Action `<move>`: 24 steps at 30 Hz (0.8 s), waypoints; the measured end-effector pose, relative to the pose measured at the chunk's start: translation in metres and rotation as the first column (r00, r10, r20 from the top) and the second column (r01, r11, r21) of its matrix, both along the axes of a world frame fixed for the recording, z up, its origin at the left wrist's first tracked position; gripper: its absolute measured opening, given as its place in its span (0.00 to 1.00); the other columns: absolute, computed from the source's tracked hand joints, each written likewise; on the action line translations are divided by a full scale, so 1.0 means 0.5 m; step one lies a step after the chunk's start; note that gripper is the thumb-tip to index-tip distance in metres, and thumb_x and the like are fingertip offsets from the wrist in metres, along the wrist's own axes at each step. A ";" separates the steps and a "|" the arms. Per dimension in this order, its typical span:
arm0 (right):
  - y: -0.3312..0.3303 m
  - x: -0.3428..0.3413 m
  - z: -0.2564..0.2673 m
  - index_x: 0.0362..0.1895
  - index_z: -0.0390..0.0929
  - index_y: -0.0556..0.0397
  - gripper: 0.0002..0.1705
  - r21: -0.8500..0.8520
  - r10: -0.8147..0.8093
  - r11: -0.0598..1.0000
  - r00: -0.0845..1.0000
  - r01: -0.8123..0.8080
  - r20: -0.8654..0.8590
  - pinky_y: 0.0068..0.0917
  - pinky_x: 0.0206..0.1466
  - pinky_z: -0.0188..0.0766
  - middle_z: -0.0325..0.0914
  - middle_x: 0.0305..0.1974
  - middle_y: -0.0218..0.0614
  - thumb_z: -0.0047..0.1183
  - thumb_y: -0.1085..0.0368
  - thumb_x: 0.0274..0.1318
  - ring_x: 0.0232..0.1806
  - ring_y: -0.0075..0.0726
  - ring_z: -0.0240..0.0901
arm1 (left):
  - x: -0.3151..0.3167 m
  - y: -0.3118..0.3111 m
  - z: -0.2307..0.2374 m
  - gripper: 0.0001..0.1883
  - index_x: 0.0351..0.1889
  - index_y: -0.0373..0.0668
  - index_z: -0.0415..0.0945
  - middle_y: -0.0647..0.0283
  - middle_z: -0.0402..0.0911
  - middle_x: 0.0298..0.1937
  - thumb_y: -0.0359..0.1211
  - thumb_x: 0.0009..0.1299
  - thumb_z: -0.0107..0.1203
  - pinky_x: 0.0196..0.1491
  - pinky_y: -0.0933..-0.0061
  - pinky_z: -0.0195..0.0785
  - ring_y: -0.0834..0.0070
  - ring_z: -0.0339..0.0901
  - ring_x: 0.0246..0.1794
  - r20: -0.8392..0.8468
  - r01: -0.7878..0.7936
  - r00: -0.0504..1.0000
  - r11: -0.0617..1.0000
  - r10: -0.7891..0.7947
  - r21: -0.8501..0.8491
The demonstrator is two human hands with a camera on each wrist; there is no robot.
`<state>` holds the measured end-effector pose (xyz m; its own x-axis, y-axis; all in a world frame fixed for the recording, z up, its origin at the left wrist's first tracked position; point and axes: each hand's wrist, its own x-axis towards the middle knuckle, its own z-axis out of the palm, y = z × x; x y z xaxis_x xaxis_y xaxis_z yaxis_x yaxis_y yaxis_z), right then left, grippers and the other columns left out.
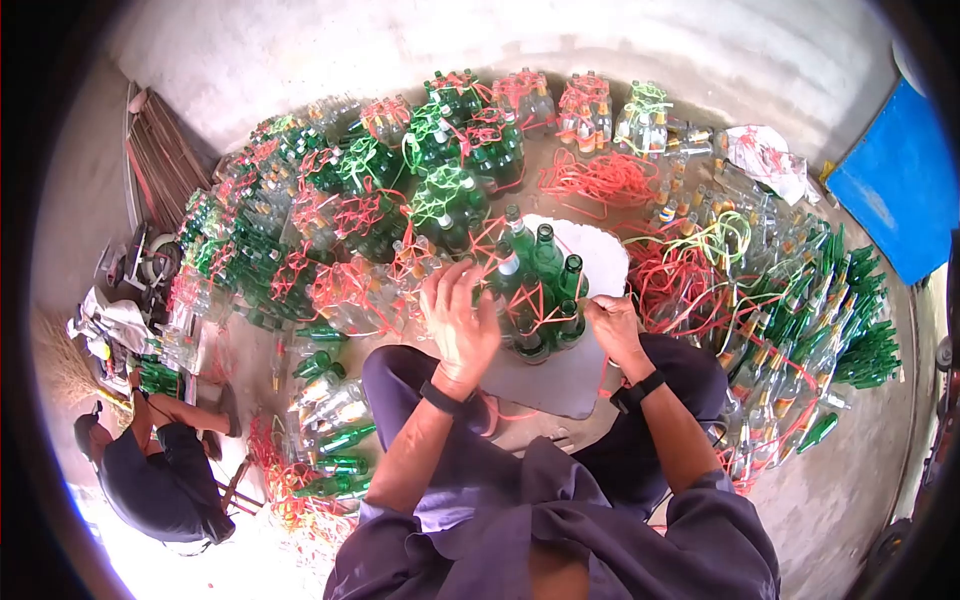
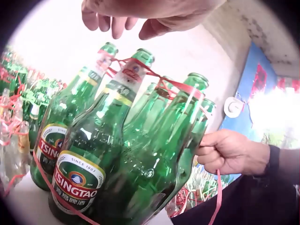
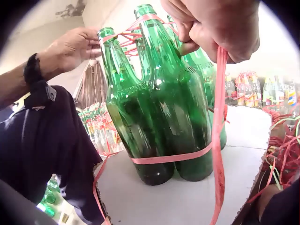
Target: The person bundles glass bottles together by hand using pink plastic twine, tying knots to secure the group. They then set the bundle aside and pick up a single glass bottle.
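A cluster of green bottles (image 1: 545, 270) (image 2: 140, 140) (image 3: 159, 103) stands on a white board (image 1: 595, 250) (image 3: 126, 192), with red strapping (image 2: 159, 75) (image 3: 171, 158) round its necks and lower bodies. Beside and above the necks, my left hand (image 1: 460, 325) (image 2: 154, 14) (image 3: 70, 49) has its fingers spread loosely and holds nothing. On the other side, my right hand (image 1: 615, 330) (image 2: 232, 152) (image 3: 218, 28) is curled round a red strap (image 2: 219, 197) (image 3: 218, 140) that hangs down from it.
Strapped bottle bundles (image 1: 340, 170) fill the back and left. Loose bottles (image 1: 800, 330) lie at right beside a red strap heap (image 1: 680, 285). A blue panel (image 1: 900, 180) leans at the far right. Another person (image 1: 160, 470) sits at the lower left.
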<state>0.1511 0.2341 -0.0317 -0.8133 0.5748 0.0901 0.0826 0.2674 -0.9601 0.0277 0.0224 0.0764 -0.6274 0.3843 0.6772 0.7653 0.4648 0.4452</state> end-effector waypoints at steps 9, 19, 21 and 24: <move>0.043 -0.057 -0.037 0.26 0.83 0.49 0.05 0.813 0.113 0.557 0.986 -0.168 0.126 0.31 0.23 0.65 0.75 0.21 0.34 0.56 0.67 0.50 0.21 0.32 0.72 | 0.004 0.100 -0.014 0.32 0.69 0.39 0.66 0.68 0.86 0.49 0.22 0.63 0.56 0.65 0.48 0.56 0.61 0.74 0.54 0.144 0.499 0.866 0.811 -0.479 -0.306; 0.062 -0.102 -0.056 0.31 0.87 0.49 0.25 0.076 0.136 0.976 0.847 -0.203 0.514 0.43 0.45 0.79 0.86 0.39 0.48 0.65 0.40 0.45 0.40 0.56 0.83 | 0.002 0.127 -0.037 0.38 0.72 0.37 0.61 0.69 0.85 0.44 0.20 0.59 0.53 0.63 0.45 0.52 0.63 0.74 0.53 0.203 0.508 0.858 0.724 -0.472 -0.466; 0.048 -0.101 -0.031 0.31 0.87 0.50 0.26 0.070 0.071 0.990 0.845 -0.126 0.530 0.42 0.44 0.78 0.85 0.37 0.50 0.66 0.40 0.44 0.39 0.56 0.83 | -0.001 0.129 -0.040 0.37 0.72 0.37 0.62 0.70 0.84 0.42 0.21 0.59 0.53 0.65 0.43 0.50 0.63 0.74 0.52 0.254 0.523 0.852 0.724 -0.458 -0.450; 0.054 -0.105 -0.037 0.31 0.87 0.52 0.28 0.058 0.065 0.992 0.846 -0.113 0.529 0.41 0.43 0.78 0.84 0.35 0.54 0.66 0.39 0.44 0.37 0.55 0.84 | -0.006 0.130 -0.035 0.43 0.75 0.41 0.59 0.75 0.84 0.40 0.21 0.55 0.56 0.70 0.42 0.44 0.65 0.72 0.55 0.217 0.497 0.866 0.719 -0.451 -0.486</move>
<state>0.0985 0.2612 -0.0499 -0.8000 0.5075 -0.3201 0.5396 0.3752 -0.7537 0.0247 0.0875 0.0587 -0.3100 0.9172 0.2504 0.9213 0.2247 0.3175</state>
